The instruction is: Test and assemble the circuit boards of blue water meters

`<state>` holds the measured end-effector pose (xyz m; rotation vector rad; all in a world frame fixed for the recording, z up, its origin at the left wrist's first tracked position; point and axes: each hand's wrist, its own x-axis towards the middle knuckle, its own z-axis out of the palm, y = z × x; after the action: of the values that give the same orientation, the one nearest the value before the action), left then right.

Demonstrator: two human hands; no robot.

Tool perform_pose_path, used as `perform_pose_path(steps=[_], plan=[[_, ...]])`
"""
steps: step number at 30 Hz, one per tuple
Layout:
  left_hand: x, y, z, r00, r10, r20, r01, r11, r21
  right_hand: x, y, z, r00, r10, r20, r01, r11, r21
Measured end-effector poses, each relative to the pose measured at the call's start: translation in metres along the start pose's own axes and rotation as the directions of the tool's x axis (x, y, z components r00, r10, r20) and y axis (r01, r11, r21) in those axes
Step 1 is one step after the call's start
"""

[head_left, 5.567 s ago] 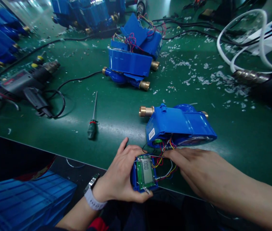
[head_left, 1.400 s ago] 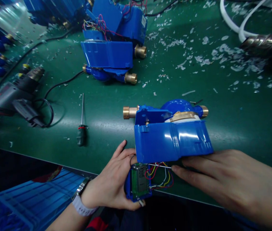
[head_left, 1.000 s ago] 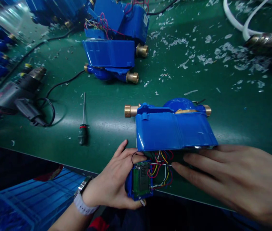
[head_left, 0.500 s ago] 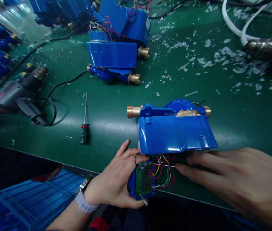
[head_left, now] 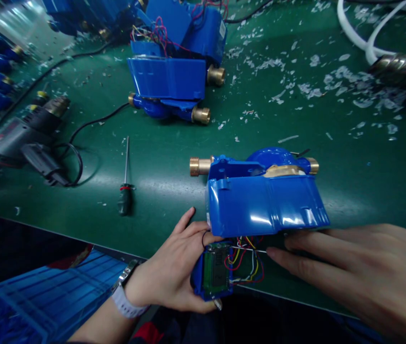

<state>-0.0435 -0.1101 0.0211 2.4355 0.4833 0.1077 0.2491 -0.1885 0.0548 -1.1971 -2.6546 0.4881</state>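
My left hand point(head_left: 172, 267) grips a small blue display module point(head_left: 215, 272) with a green-edged screen, at the table's front edge. Coloured wires point(head_left: 249, 263) run from its right side toward a blue meter point(head_left: 267, 203) with brass threaded ends, just above. My right hand point(head_left: 346, 267) is right of the wires, its fingertips closed on a thin metal rod point(head_left: 249, 249) that points left at the module's upper right corner. The rest of that rod is hidden by the hand. The upper fingers of my right hand lie along the meter's lower edge.
A screwdriver point(head_left: 125, 191) lies left of the meter, with a grey heat gun point(head_left: 27, 136) and its black cable farther left. More blue meters point(head_left: 169, 79) stand at the back. Clear plastic scraps litter the table point(head_left: 360, 186). A blue crate point(head_left: 81, 286) is below the edge.
The near meter's blue cover has tipped slightly toward me and its lower edge sits lower. My right hand has shifted slightly right and down with the rod. My left hand keeps its grip.
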Motion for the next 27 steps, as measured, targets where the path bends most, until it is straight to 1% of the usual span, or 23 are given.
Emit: perform_pose_path(steps=[3, 8, 11, 14, 17, 18, 20, 22, 24, 25, 27], plan=[[0.0, 0.0, 0.001, 1.0, 0.004, -0.006, -0.004, 1.0, 0.0, 0.0, 0.001, -0.002, 1.0, -0.029, 0.001, 0.029, 0.999, 0.039], [0.001, 0.0, 0.0, 1.0, 0.006, -0.002, -0.006, 1.0, 0.01, 0.002, 0.0, -0.003, 0.999, -0.046, -0.007, 0.046, 0.998, 0.031], [0.001, 0.0, -0.001, 1.0, 0.002, 0.009, -0.002, 1.0, 0.005, 0.009, -0.002, -0.007, 0.999, -0.05, -0.009, 0.05, 0.999, 0.017], [0.001, 0.0, -0.001, 1.0, 0.006, 0.02, -0.006, 1.0, -0.002, 0.019, -0.004, -0.013, 1.0, -0.024, -0.013, 0.024, 0.998, 0.061], [0.001, -0.001, 0.0, 1.0, 0.016, 0.008, -0.016, 1.0, -0.009, 0.024, -0.008, -0.016, 1.0, 0.03, -0.004, -0.03, 0.994, 0.102], [0.002, -0.001, 0.0, 1.0, 0.021, 0.003, -0.021, 1.0, -0.012, 0.024, -0.009, -0.017, 0.999, 0.037, 0.003, -0.037, 0.996, 0.082], [0.002, -0.001, 0.001, 0.999, 0.033, -0.006, -0.033, 0.999, -0.018, 0.019, -0.012, -0.016, 0.999, 0.005, 0.037, -0.005, 1.0, 0.004], [0.003, -0.001, 0.0, 0.999, 0.044, -0.011, -0.044, 0.999, -0.025, 0.015, -0.013, -0.016, 0.995, -0.064, 0.075, 0.07, 0.994, -0.086], [0.004, -0.001, 0.0, 0.999, 0.049, -0.02, -0.049, 0.998, -0.029, 0.012, -0.013, -0.015, 0.987, -0.124, 0.101, 0.137, 0.982, -0.13], [0.004, -0.001, 0.0, 0.998, 0.05, -0.024, -0.05, 0.998, -0.029, 0.012, -0.012, -0.014, 0.986, -0.132, 0.101, 0.145, 0.98, -0.136], [0.004, -0.001, 0.0, 0.999, 0.048, -0.024, -0.049, 0.999, -0.024, 0.013, -0.011, -0.013, 0.991, -0.114, 0.072, 0.122, 0.985, -0.123]])
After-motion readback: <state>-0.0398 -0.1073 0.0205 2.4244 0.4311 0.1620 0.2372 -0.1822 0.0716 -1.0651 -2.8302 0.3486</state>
